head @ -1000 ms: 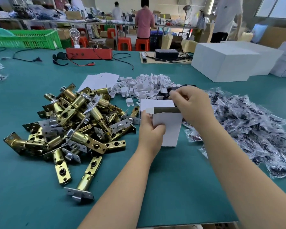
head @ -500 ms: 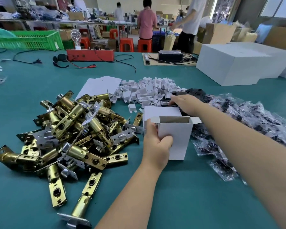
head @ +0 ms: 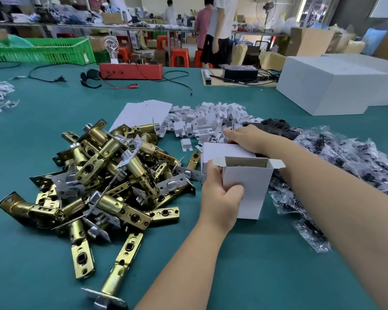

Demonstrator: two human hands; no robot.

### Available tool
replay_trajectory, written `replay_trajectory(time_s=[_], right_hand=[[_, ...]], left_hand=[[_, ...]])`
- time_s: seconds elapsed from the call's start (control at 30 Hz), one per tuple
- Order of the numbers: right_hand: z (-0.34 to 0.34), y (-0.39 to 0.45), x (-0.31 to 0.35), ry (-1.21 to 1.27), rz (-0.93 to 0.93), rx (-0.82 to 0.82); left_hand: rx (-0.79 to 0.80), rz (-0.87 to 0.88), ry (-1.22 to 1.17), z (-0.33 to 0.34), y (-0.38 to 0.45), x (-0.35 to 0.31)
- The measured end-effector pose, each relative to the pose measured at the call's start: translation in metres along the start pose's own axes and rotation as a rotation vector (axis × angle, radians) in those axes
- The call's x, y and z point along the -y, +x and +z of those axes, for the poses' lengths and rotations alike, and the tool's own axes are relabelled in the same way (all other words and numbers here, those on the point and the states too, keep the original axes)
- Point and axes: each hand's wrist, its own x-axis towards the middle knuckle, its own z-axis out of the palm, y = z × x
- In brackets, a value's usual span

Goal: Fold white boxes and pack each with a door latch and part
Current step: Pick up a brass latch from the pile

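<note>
My left hand (head: 220, 193) grips the left side of an upright white box (head: 250, 186) on the green table. Its top is open, with two small flaps sticking out, and something round shows dimly inside. My right hand (head: 244, 137) reaches past the box and lies palm down, fingers stretched onto the heap of small white plastic parts (head: 211, 120). A big pile of brass door latches (head: 103, 175) lies to the left of the box. Flat white box blanks (head: 143, 110) lie behind the latches.
Clear bags of black parts (head: 345, 164) spread under and right of my right arm. Large white cartons (head: 329, 86) stand at the back right. A red device (head: 130, 71) with cables and a green crate (head: 38, 50) sit at the far edge. People stand behind the table.
My right hand left the box top and moved back and left onto the white plastic parts. The box top now stands open. My left hand kept its grip.
</note>
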Motion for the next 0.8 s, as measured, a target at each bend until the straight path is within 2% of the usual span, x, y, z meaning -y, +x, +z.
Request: replay_trajectory(time_s=[0.07, 0.2, 0.3, 0.43, 0.53, 0.67, 0.8], right_hand=[[-0.001, -0.003, 0.001, 0.007, -0.061, -0.064], [-0.003, -0.006, -0.006, 0.246, -0.076, -0.422], [-0.006, -0.021, -0.007, 0.479, -0.048, -0.564], [-0.018, -0.053, 0.007, 0.808, -0.023, -0.633], [-0.032, -0.098, 0.015, 1.046, -0.105, -0.583], [-0.029, -0.162, 0.024, 0.984, -0.325, -0.520], [-0.014, -0.183, 0.034, 0.884, -0.293, -0.576]], left_hand=[[-0.002, -0.002, 0.002, 0.000, 0.000, -0.001], [-0.002, 0.011, 0.003, 0.000, -0.001, -0.002], [0.006, 0.020, 0.004, 0.000, -0.002, -0.002], [0.028, 0.054, -0.023, 0.000, -0.006, -0.008], [0.041, 0.112, -0.015, 0.000, -0.007, -0.013], [0.000, 0.180, 0.055, 0.001, -0.006, -0.016], [-0.030, 0.197, 0.064, 0.001, -0.007, -0.015]])
